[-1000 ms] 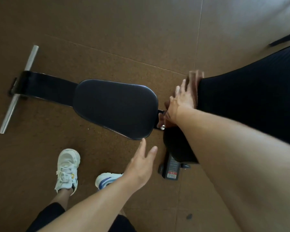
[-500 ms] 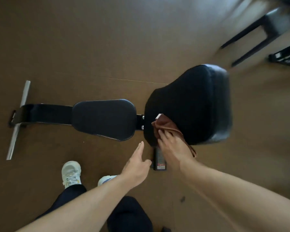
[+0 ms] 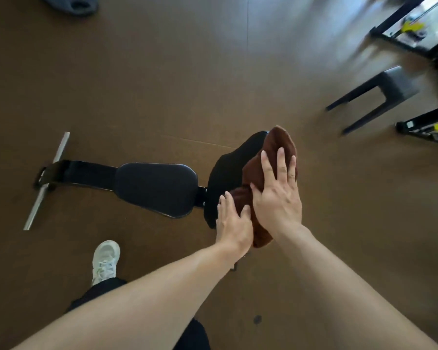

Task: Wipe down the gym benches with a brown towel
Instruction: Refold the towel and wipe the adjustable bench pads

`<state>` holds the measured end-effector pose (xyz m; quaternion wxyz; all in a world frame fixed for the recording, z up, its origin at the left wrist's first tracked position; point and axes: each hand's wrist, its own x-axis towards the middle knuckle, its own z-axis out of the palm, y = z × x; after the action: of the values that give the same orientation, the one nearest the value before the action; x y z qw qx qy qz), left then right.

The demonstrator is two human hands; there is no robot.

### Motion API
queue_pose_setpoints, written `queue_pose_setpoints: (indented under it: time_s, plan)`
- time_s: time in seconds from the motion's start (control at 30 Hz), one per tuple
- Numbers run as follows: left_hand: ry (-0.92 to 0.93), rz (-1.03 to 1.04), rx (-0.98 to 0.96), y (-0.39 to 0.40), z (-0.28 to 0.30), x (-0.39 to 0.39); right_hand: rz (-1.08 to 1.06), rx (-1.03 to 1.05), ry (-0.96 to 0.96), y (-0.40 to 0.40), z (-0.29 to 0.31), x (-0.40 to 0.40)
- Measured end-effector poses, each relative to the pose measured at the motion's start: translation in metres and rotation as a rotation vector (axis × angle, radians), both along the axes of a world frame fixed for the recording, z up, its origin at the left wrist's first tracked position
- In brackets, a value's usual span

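Brown towel is spread over the black bench backrest and pressed flat by the right hand, fingers straight. Its near edge is touched by the left hand, fingers extended.

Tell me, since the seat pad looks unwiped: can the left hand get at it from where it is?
Probably yes. The left hand rests at the brown towel's near edge on the back pad, and the seat pad lies just to its left with nothing between.

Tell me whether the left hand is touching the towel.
Touching. The head view shows the left hand with its thumb against the towel edge, while the right hand presses flat on top.
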<state>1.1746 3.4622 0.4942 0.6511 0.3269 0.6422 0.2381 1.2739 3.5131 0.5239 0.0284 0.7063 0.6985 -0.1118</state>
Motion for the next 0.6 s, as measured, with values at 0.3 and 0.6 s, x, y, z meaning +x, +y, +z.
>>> queue_pose_setpoints:
  time_s: [0.3,0.6]
  plan:
    - [-0.139,0.189,-0.231,0.026,-0.013,0.039,-0.021,-0.102,-0.078,0.056,0.01,-0.011]
    - [-0.074,0.122,-0.199,0.089,-0.035,0.04,-0.043,-0.052,-0.13,0.116,0.008,-0.024]
